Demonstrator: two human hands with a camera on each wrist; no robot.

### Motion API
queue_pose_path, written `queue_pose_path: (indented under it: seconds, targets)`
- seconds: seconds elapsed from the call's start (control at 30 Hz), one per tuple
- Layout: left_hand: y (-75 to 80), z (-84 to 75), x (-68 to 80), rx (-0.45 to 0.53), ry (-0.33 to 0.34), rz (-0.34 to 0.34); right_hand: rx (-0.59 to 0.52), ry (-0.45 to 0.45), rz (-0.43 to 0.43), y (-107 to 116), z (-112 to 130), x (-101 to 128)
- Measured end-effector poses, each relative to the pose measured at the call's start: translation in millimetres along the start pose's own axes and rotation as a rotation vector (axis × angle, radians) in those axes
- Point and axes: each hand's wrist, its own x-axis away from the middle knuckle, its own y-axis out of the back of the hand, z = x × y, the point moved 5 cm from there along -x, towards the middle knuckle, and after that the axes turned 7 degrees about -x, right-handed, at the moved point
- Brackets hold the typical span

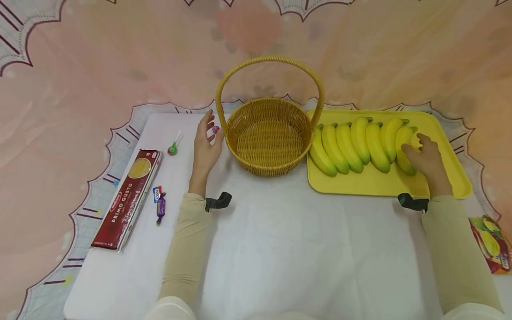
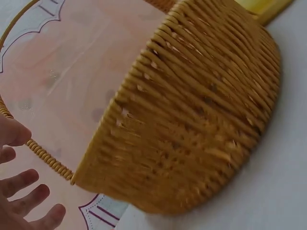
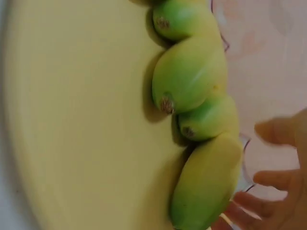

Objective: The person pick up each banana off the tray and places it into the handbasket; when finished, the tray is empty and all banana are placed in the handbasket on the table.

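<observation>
Right wrist view: the fingers (image 3: 272,178) of the right hand (image 1: 430,162) are spread apart beside the end banana (image 3: 206,184); whether any touches it, I cannot tell. That banana closes a leaning row of bananas (image 1: 362,144) on the yellow tray (image 1: 360,186). Each looks firm and fairly light, with smooth skin that may slip and could bruise, so a light hold around the middle of the curve should suit best. The left hand (image 1: 208,151) also has its fingers apart, close beside the left foot of the handle (image 1: 270,58); contact is unclear. The woven basket (image 1: 270,169), just left of the tray on the counter (image 1: 288,235), seems light and stiff, steadiest held by rim or handle.
</observation>
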Motion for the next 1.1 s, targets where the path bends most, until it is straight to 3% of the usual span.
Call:
queue_pose_path:
  seconds: [0.17,0.43,0.7,1.1]
  targets:
    - [-9.7,-0.5,-8.6,0.061,0.026,-0.065,-0.064,-0.096,0.106,-9,-13,-10]
    - [-14.9,-5.0,-12.9,0.119,0.018,-0.125,-0.077,-0.095,0.017,-11,-15,-5]
    - [-13.8,-5.5,-16.3,0.097,-0.028,-0.157,-0.118,-0.017,-0.067,-17,8,19]
    - [-14.4,-16.4,-17.1,0.072,-0.030,-0.127,-0.149,0.201,-0.047,-60,61,73]
